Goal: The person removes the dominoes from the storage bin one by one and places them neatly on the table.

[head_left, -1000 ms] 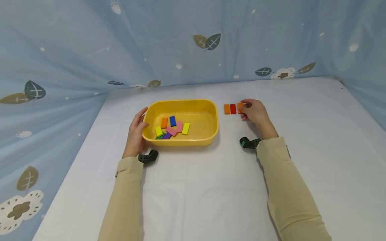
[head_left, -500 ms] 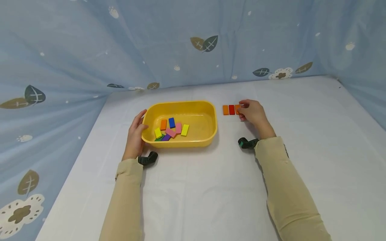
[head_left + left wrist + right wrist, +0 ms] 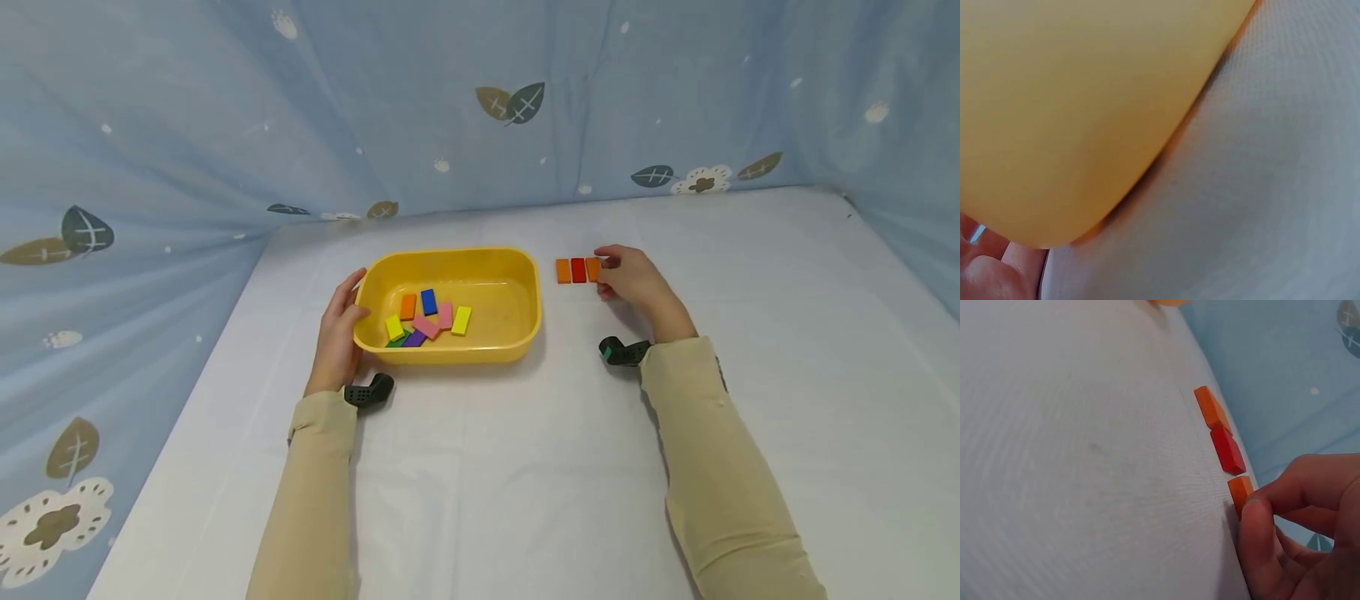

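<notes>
At the left, a person's left hand, below it a beige sleeve, grips the left end of a yellow, rounded rectangular plastic tub, thumb at the rim and fingers along the outer wall. Inside, mostly toward the tub's left half, lie small flat rectangular blocks: a yellow block partly over a green block, an orange block, a purple block, a pink block overlapping the purple one, a blue block, a second pink block and a second yellow block. Right of the tub, on the white cloth-covered table, three blocks stand side by side in a row — an outer orange block, a red block and a right-hand orange block, this last pinched between thumb and forefinger of the right hand.
</notes>
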The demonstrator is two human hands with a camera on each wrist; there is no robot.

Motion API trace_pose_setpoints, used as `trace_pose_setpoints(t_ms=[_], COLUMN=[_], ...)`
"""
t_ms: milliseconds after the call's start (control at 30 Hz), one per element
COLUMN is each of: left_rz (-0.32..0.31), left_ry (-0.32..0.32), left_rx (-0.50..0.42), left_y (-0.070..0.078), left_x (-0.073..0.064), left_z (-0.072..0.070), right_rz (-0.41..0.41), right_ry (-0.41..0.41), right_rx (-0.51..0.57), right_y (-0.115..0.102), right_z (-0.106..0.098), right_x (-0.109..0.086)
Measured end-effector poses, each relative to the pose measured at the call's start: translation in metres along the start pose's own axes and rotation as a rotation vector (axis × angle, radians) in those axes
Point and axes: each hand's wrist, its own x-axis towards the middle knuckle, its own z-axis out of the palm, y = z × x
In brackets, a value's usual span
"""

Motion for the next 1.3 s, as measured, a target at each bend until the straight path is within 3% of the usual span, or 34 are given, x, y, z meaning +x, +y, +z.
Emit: trace_pose_setpoints(t_ms=[200, 400, 600, 800, 1067, 1200, 1300], left_rz=[-0.008, 0.009, -0.015, 0.009, -0.007, -0.006, -0.009], left_ry=[0.012, 0.0, 0.01, 0.002, 0.024, 0.023, 0.025], left_rx=[0.003, -0.022, -0.012, -0.03, 0.004, 0.004, 0.004], left_y=[-0.004, -0.002, -0.003, -0.003, -0.005, -0.005, -0.004], left_x=[0.003, 0.004, 0.003, 0.004, 0.005, 0.007, 0.008], left_z=[-0.003, -0.003, -0.004, -0.004, -0.002, -0.002, -0.002], right_rz=[-0.001, -0.022, -0.019, -0.024, 0.0, 0.004, -0.037], right_ry=[-0.04, -0.015, -0.028, -0.007, -0.043, -0.019, 0.027], right_rx=[-0.102, -0.138, -0.149, -0.156, -0.153, -0.16, -0.179], right_y=[-0.005, -0.008, -0.007, -0.007, -0.008, -0.012, -0.015], right_z=[-0.002, -0.003, -0.001, -0.001, -0.004, -0.008, -0.008], right_x=[-0.003, -0.004, -0.003, -0.004, -0.007, -0.009, -0.01])
